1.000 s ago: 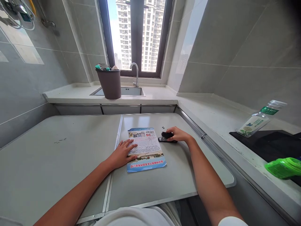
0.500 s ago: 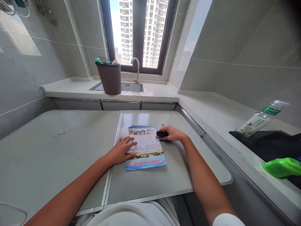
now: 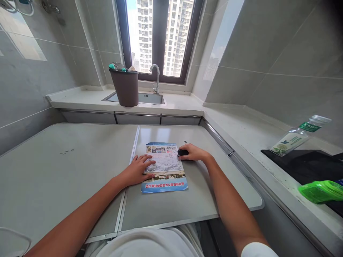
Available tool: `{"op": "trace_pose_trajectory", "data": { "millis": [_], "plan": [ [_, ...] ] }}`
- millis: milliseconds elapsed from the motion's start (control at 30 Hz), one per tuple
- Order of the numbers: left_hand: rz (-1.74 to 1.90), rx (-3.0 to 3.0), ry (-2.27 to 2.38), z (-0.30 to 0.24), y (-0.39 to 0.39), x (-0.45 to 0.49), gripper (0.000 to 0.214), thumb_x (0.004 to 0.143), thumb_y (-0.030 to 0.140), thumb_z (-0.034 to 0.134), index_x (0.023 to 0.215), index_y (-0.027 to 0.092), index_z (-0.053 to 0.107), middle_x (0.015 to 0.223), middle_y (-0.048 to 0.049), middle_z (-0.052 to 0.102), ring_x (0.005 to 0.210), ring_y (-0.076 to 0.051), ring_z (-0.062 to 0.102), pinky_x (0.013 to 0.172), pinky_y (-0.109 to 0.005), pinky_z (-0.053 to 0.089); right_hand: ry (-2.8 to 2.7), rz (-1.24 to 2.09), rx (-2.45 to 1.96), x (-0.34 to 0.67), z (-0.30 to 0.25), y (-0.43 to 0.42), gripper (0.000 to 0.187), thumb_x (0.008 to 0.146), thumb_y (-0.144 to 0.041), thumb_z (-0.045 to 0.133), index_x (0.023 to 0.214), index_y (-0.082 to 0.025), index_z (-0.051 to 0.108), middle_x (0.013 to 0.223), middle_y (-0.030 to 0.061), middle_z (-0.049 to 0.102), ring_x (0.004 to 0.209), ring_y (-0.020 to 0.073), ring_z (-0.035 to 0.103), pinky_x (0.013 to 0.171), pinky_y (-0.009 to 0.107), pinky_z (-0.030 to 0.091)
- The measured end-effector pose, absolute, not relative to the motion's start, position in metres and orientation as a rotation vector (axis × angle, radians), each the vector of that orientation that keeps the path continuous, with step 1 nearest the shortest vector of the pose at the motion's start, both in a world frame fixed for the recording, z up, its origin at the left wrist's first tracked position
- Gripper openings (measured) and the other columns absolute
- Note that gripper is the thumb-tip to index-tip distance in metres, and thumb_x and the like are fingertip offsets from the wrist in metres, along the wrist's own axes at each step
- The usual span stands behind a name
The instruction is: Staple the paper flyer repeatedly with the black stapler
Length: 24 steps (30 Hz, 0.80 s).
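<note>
A printed flyer [image 3: 164,167] with blue edges and red lettering lies on the light grey folding table [image 3: 102,160], its text upside down to me. My left hand [image 3: 139,169] rests on the flyer's left side, fingers spread and flat. At the opposite edge, my right hand [image 3: 196,152] is closed around a small black stapler [image 3: 183,152]. The stapler's nose sits over the flyer's right edge. My fingers cover its rear part, and whether a staple is in the paper cannot be seen.
A brown bucket [image 3: 124,87] with things in it stands beside the sink [image 3: 151,99] and faucet [image 3: 157,78]. Along the right counter [image 3: 241,128] are a clear plastic bottle [image 3: 292,140], a green bottle [image 3: 320,191] and black cloth [image 3: 302,162].
The stapler's top has come down, closing the gap seen earlier between its two arms. My right hand shifted slightly left with it; my left hand stays on the flyer.
</note>
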<state>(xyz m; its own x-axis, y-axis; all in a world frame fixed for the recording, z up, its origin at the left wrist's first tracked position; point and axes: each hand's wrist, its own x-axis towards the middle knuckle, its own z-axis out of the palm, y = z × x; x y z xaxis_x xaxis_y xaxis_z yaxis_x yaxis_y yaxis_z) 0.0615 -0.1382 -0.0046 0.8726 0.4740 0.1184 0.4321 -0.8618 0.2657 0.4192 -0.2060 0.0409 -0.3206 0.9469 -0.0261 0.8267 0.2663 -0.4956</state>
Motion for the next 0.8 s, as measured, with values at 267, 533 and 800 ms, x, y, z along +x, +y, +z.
{"op": "trace_pose_trajectory", "data": {
  "millis": [267,533,800],
  "plan": [
    [0.307,2.809,0.662,-0.004,-0.138,0.058,0.058,0.093,0.062,0.061,0.142,0.032,0.060,0.155,-0.0111,0.051,0.144,-0.037,0.043,0.118,-0.056,0.033,-2.224,0.558,-1.740,0.411,0.034,-0.202,0.018,0.074,-0.018,0.076,0.091,-0.019,0.072,0.094,0.0028,0.072,0.087,0.0212,0.064,0.076,0.028,0.046],
    [0.268,2.804,0.653,-0.001,-0.148,0.065,0.059,0.092,0.063,0.061,0.143,0.032,0.058,0.155,-0.0114,0.051,0.146,-0.039,0.042,0.120,-0.063,0.027,-2.280,0.681,-1.621,0.405,0.041,-0.206,0.030,0.085,-0.022,0.069,0.115,-0.023,0.066,0.112,0.0047,0.071,0.098,0.0223,0.064,0.085,0.031,0.047],
    [0.255,2.815,0.659,-0.001,-0.149,0.066,0.060,0.092,0.064,0.062,0.142,0.032,0.058,0.155,-0.0116,0.051,0.146,-0.038,0.041,0.119,-0.061,0.028,-2.380,0.649,-1.683,0.400,0.039,-0.205,0.023,0.094,-0.030,0.064,0.115,-0.022,0.062,0.123,0.0095,0.067,0.113,0.0267,0.060,0.093,0.035,0.047]
  ]
}}
